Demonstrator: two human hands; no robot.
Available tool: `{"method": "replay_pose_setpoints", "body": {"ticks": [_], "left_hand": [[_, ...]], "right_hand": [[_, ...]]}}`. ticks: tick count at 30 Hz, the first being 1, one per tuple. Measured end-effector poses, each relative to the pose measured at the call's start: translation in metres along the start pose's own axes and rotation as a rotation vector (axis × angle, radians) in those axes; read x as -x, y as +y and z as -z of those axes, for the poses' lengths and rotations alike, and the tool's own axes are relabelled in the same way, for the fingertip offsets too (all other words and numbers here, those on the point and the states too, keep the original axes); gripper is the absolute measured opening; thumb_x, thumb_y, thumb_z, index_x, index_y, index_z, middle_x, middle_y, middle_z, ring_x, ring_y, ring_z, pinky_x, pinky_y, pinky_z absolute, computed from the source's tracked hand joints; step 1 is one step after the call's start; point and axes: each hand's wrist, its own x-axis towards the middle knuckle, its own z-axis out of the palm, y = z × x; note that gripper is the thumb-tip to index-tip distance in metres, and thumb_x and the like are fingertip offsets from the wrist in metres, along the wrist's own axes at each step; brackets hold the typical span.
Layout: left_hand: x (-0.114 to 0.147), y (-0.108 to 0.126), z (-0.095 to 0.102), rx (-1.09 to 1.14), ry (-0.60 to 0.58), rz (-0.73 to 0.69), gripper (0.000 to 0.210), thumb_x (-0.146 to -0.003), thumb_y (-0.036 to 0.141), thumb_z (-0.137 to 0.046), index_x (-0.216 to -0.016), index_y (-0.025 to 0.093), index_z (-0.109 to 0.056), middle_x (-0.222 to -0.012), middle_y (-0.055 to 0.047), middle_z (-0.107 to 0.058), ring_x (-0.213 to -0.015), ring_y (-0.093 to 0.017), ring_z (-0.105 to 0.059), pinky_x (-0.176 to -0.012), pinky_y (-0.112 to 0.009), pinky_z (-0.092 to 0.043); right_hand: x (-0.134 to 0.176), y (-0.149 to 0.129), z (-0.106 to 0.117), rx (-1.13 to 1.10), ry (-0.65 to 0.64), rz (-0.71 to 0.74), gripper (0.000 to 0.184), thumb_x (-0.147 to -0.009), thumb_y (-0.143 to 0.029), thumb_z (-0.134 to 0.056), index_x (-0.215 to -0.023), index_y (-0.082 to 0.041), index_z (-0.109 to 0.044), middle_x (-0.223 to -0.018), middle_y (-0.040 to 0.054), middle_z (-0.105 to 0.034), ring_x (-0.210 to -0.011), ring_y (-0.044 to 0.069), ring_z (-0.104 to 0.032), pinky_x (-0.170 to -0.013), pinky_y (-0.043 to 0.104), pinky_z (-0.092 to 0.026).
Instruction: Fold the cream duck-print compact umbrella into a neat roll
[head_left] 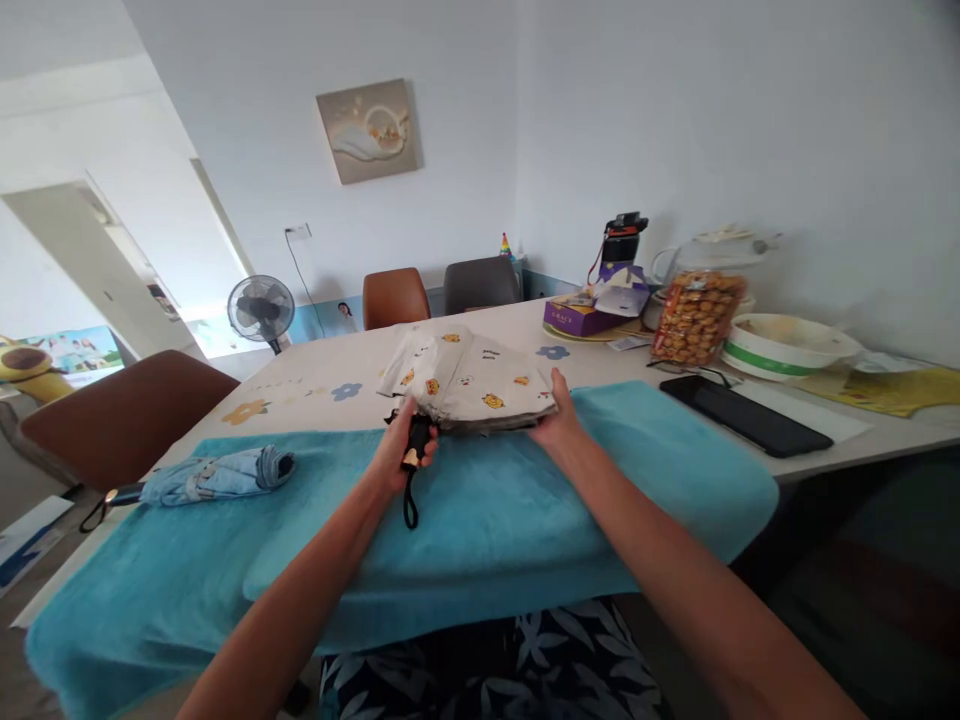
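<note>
A white folding umbrella (469, 378) with small yellow cartoon prints lies collapsed but unrolled, its loose canopy spread above the blue towel (525, 520). My left hand (397, 445) is wrapped round its black handle, from which a wrist strap (410, 505) dangles. At the canopy's right end, my right hand (556, 415) grips the fabric edge, thumb on the near side; its other fingers are mostly hidden. To the left on the towel rests a rolled light-blue umbrella (217, 475), its dark handle pointing left.
On the table's right stand a jar of snacks (697, 315), a white bowl with a green band (787, 345), a purple box (581, 315) and a black bottle (622, 240). A black phone (742, 412) lies nearer. Chairs (396, 297) and a fan (261, 308) are beyond the table.
</note>
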Motion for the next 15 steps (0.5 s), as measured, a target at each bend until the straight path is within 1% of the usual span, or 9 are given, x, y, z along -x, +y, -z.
{"method": "replay_pose_setpoints", "body": {"ticks": [1,3,4,5,8,11,13,15], "left_hand": [[-0.003,-0.005,0.003,-0.036,0.031,-0.035,0.031,-0.077,0.043,-0.064,-0.082,0.017,-0.048,-0.061,0.001,-0.054,-0.04,-0.007,-0.046,-0.029,-0.015,-0.034],[-0.005,-0.012,0.008,-0.082,0.073,-0.105,0.026,-0.068,0.024,-0.07,-0.08,0.017,-0.047,-0.06,0.003,-0.055,-0.041,-0.007,-0.049,-0.031,-0.015,-0.035],[-0.005,-0.014,0.011,-0.111,0.079,-0.137,0.025,-0.065,0.02,-0.068,-0.079,0.017,-0.048,-0.059,0.003,-0.055,-0.041,-0.007,-0.048,-0.032,-0.016,-0.036],[-0.005,-0.015,0.013,-0.156,0.082,-0.168,0.023,-0.065,0.019,-0.067,-0.078,0.017,-0.048,-0.056,0.004,-0.054,-0.039,-0.008,-0.047,-0.032,-0.017,-0.036],[-0.004,-0.018,0.018,-0.368,0.11,-0.289,0.014,-0.069,0.022,-0.062,-0.073,0.017,-0.049,-0.046,0.004,-0.052,-0.033,-0.009,-0.044,-0.032,-0.02,-0.034],[-0.006,-0.02,0.015,-0.509,0.219,-0.427,0.017,-0.071,0.024,-0.063,-0.065,0.018,-0.048,-0.041,0.005,-0.049,-0.031,-0.008,-0.041,-0.032,-0.019,-0.032],[-0.007,-0.02,0.011,-0.488,0.279,-0.486,0.023,-0.072,0.029,-0.066,-0.063,0.018,-0.047,-0.04,0.006,-0.046,-0.031,-0.006,-0.039,-0.032,-0.018,-0.031],[-0.008,-0.019,0.008,-0.39,0.262,-0.455,0.028,-0.075,0.036,-0.065,-0.063,0.018,-0.048,-0.042,0.006,-0.045,-0.032,-0.006,-0.039,-0.032,-0.018,-0.031]], "right_hand": [[-0.003,0.002,0.001,-0.042,0.037,-0.105,0.053,-0.087,-0.06,-0.029,-0.086,-0.019,-0.063,-0.075,0.0094,-0.066,-0.087,0.027,-0.063,-0.074,0.044,-0.054],[-0.007,0.008,0.001,-0.117,0.123,-0.302,0.05,-0.085,-0.061,-0.029,-0.08,-0.02,-0.058,-0.072,0.0087,-0.062,-0.082,0.026,-0.064,-0.067,0.041,-0.055],[-0.008,0.01,0.001,-0.123,0.18,-0.359,0.045,-0.083,-0.06,-0.033,-0.079,-0.02,-0.055,-0.072,0.0076,-0.061,-0.08,0.024,-0.064,-0.064,0.038,-0.055],[-0.009,0.012,0.001,-0.099,0.234,-0.376,0.04,-0.082,-0.058,-0.037,-0.078,-0.021,-0.053,-0.075,0.0068,-0.06,-0.079,0.023,-0.064,-0.061,0.035,-0.055],[-0.006,0.015,-0.001,0.03,0.37,-0.304,0.029,-0.077,-0.05,-0.05,-0.082,-0.021,-0.051,-0.089,0.0054,-0.059,-0.086,0.019,-0.062,-0.058,0.028,-0.052],[-0.003,0.015,-0.001,0.162,0.413,-0.168,0.029,-0.073,-0.045,-0.055,-0.089,-0.021,-0.052,-0.098,0.0041,-0.057,-0.094,0.019,-0.059,-0.064,0.027,-0.051],[-0.001,0.017,-0.002,0.258,0.396,-0.058,0.031,-0.073,-0.044,-0.056,-0.093,-0.021,-0.052,-0.101,0.004,-0.058,-0.097,0.019,-0.058,-0.073,0.031,-0.05],[0.001,0.02,-0.003,0.36,0.35,0.056,0.034,-0.073,-0.045,-0.056,-0.097,-0.021,-0.051,-0.105,0.0055,-0.058,-0.101,0.021,-0.057,-0.083,0.037,-0.048]]}}
